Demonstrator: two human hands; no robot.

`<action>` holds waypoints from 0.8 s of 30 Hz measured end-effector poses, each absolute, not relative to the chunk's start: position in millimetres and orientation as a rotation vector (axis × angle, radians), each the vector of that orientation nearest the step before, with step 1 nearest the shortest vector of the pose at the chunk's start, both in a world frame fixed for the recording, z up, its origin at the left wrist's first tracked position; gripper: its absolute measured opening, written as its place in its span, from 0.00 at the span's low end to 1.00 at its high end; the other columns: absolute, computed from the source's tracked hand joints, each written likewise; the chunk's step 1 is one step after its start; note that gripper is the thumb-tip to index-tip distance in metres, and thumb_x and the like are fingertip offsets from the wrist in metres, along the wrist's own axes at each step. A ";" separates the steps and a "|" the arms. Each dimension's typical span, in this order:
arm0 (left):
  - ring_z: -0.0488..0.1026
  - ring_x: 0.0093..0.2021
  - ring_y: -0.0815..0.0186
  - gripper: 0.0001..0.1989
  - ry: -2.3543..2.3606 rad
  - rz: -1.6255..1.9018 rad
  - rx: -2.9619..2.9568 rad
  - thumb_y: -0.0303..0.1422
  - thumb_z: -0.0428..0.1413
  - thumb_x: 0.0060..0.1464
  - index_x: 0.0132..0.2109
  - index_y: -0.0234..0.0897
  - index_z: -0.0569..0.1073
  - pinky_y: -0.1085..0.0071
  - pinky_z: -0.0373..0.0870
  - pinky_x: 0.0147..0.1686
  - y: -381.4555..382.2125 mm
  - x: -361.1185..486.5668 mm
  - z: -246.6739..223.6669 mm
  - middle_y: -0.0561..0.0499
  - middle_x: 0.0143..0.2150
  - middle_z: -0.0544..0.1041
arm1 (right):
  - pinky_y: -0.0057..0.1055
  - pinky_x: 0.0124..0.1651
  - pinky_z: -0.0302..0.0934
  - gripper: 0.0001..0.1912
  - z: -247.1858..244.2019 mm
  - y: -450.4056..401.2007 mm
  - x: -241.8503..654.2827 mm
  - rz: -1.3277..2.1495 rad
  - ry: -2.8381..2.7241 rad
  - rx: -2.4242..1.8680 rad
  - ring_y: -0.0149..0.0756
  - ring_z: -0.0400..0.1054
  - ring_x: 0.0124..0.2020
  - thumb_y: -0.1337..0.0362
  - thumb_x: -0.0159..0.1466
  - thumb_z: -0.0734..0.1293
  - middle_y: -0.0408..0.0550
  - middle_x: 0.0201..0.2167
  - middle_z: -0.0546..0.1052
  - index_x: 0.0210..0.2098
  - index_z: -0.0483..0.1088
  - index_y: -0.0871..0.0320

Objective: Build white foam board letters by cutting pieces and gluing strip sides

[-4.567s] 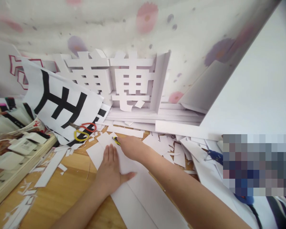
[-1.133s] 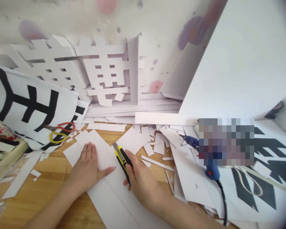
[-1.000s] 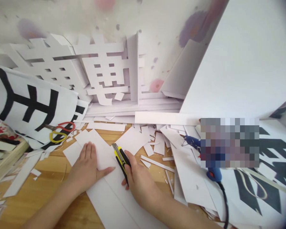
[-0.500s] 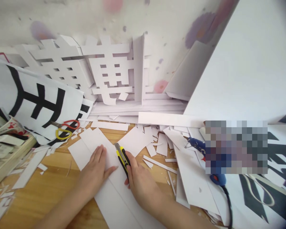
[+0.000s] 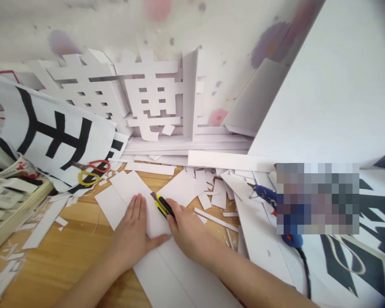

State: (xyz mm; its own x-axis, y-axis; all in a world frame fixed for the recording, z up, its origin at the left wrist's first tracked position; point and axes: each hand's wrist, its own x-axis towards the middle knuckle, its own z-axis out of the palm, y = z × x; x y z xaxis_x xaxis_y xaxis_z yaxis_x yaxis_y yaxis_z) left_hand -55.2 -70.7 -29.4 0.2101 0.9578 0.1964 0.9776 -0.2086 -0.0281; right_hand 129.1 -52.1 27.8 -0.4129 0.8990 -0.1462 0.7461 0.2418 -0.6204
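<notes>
1. Curling at the left, a printed sheet (image 5: 59, 122) bears the scissors (image 5: 87, 173) by its lower right edge, probably placed there to leave the card free.
2. My left hand (image 5: 133, 231) lies flat on the card (image 5: 158, 273), fingers together and aimed far, thumb spread right; it grasps nothing. I judge the palm steadies the card, with my fingers left of the blade.
3. That card lies on the table (image 5: 67, 239) before me, its long axis running from far left to near right.
4. My right hand (image 5: 188, 229) is clenched round the knife (image 5: 163, 206), over the card, just right of my left fingers. It points far left, its long axis slanting back near right, roughly along the card. The low grip seems chosen for guiding it; whether its tip touches, I cannot tell.
5. Farther right come offcuts (image 5: 218, 193), then the glue gun (image 5: 265, 193), nozzle leftward, its middle hidden by blur.
</notes>
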 end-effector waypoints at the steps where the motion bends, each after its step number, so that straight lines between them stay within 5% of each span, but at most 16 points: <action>1: 0.49 0.63 0.46 0.56 -1.857 -0.213 -2.328 0.63 0.44 0.40 0.58 0.12 0.55 0.53 0.57 0.58 -70.5 -55.9 -30.4 0.25 0.62 0.54 | 0.33 0.38 0.61 0.21 27.5 -49.5 126.7 0.874 -2.301 -1.548 0.40 0.71 0.39 0.66 0.65 0.52 0.51 0.42 0.74 0.57 0.55 0.55; 18: 0.46 0.64 0.47 0.49 -1.836 -0.229 -2.356 0.56 0.45 0.45 0.60 0.15 0.52 0.53 0.55 0.59 -71.1 -57.6 -35.0 0.26 0.62 0.53 | 0.32 0.30 0.65 0.24 43.6 -41.9 110.6 0.534 -2.695 -1.520 0.40 0.73 0.32 0.69 0.62 0.58 0.53 0.37 0.74 0.58 0.53 0.62; 24: 0.45 0.65 0.47 0.47 -1.824 -0.256 -2.371 0.55 0.44 0.46 0.60 0.15 0.52 0.53 0.54 0.59 -70.7 -59.4 -35.8 0.26 0.63 0.53 | 0.29 0.36 0.65 0.38 63.4 -37.1 104.5 0.510 -2.828 -1.491 0.41 0.72 0.39 0.68 0.52 0.69 0.58 0.39 0.74 0.59 0.51 0.65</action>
State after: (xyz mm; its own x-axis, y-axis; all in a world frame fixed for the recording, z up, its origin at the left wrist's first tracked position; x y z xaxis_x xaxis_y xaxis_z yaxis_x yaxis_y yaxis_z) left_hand -59.4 -70.7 -35.8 0.2512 0.9430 0.2183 0.9667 -0.2559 -0.0066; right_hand 104.5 -37.1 63.4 -0.5721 0.7877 -0.2285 0.8179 0.5272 -0.2304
